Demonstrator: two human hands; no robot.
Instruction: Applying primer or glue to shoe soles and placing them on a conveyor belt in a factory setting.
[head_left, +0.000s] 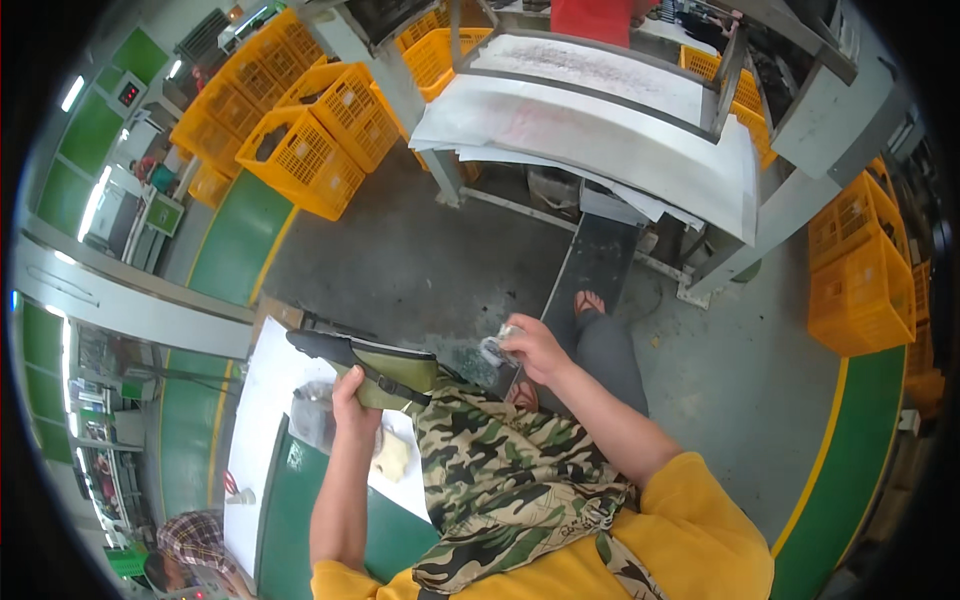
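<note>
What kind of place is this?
It looks like a factory workshop. You can see yellow plastic crates in groups, a green walkway edged in yellow on the floor, and a metal-framed bench covered with white sheets.

No lettering is legible, even on the small lit display [129,94].

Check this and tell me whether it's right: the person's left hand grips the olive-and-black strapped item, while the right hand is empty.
Not quite: the right hand is not empty. The head view shows it pinching a whitish crumpled wad, its material unclear. The rest stands: the left hand grips the olive-and-black strapped item.
</note>
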